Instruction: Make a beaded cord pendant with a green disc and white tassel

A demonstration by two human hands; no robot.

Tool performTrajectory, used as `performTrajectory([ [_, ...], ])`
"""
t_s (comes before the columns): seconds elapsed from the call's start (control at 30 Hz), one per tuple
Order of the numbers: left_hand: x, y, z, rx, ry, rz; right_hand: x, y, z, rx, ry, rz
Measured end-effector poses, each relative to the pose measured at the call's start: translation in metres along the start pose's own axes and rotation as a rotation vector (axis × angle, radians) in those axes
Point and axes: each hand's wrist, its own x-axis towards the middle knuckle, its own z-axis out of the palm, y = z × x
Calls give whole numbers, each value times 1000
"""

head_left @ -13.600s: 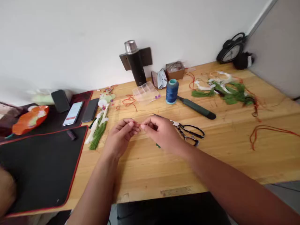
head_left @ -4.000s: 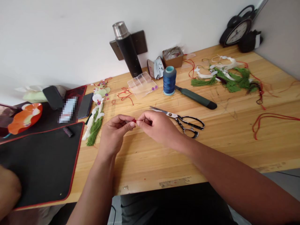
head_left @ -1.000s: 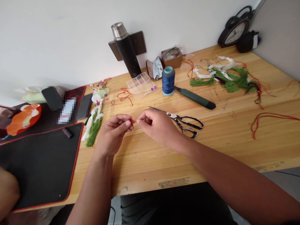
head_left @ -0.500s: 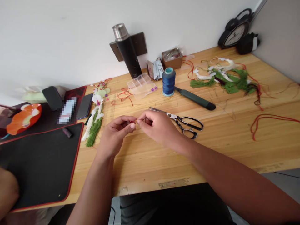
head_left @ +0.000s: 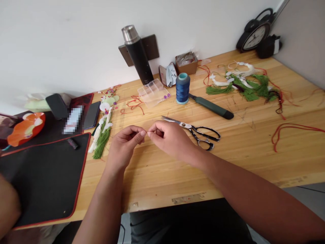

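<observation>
My left hand (head_left: 125, 144) and my right hand (head_left: 170, 138) hover above the wooden table (head_left: 142, 189), fingertips almost meeting at the middle. Between them they pinch a thin red thread (head_left: 146, 132), which is barely visible at this size. Close to my right hand lie black-handled steel scissors (head_left: 195, 132). Left of my left hand rests a white and green tassel ornament (head_left: 102, 142). A blue thread spool (head_left: 182, 88) and a clear compartment box (head_left: 153, 93) stand further back.
A green-handled tool (head_left: 212, 109) lies beside the spool. Green and white tassels (head_left: 241, 84) and loose red cord (head_left: 286, 130) lie on the right. A red-edged black mat (head_left: 43, 179) covers the left, with a phone (head_left: 91, 115) beyond it. A blurred bare limb (head_left: 7, 206) shows at the left edge.
The small red bit seen between my fingertips is no longer visible, and my fingertips sit slightly further apart, with only a fine thread between them.
</observation>
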Motion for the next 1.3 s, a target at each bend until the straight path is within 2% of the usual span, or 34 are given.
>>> performTrajectory([
  [0.3,-1,2,2,22,32,-2,1,0,-1,-42,-21,13],
  [1.3,-1,3,1,24,18,6,0,2,0,-76,-15,-18],
])
